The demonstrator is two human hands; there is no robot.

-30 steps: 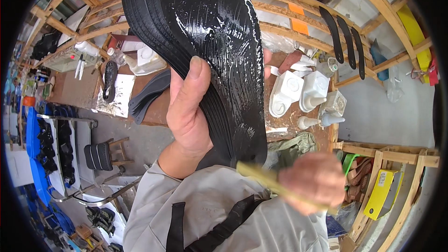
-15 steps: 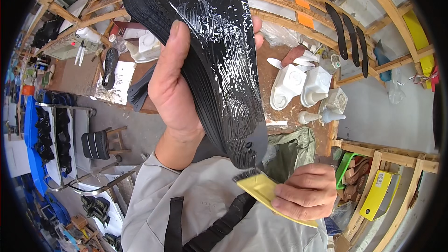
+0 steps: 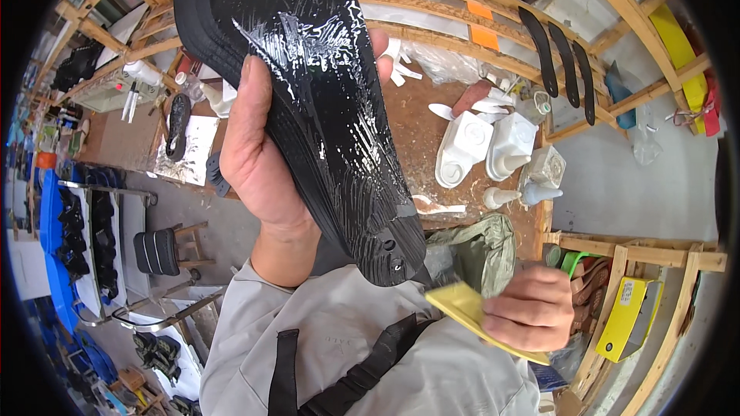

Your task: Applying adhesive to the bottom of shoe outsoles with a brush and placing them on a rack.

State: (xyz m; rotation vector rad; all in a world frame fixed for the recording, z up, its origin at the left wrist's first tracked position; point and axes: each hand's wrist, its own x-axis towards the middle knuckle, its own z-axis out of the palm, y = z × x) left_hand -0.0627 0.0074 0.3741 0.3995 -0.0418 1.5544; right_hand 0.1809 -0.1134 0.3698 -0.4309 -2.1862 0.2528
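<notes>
A thick stack of black shoe insoles (image 3: pixel 308 131) is held upright in my left hand (image 3: pixel 266 169). Its thumb lies along the left edge, and fingertips show past the right edge. Wet, whitish glue streaks cover much of the top insole, heaviest in its upper half. At the narrow lower end the surface is dark and ridged, with small holes. My right hand (image 3: pixel 532 308) grips a flat yellow brush (image 3: pixel 462 312) by its handle, below and right of that end. The brush's dark bristles are blurred, close to the insole's lower tip.
Behind stands a brown workbench (image 3: pixel 420 119) with white plastic glue pots (image 3: pixel 462 150) and nozzle bottles (image 3: pixel 501 198). An open green bag (image 3: pixel 489 254) sits near my right hand. Black strips (image 3: pixel 570 65) hang on the wooden frame. Left are a wheeled rack (image 3: pixel 100 239) and stool (image 3: pixel 158 253).
The brush and my right hand have moved right and slightly down. The insole stack has shifted left and tilted a little. Whitish streaks on the top insole's lower half look thinner.
</notes>
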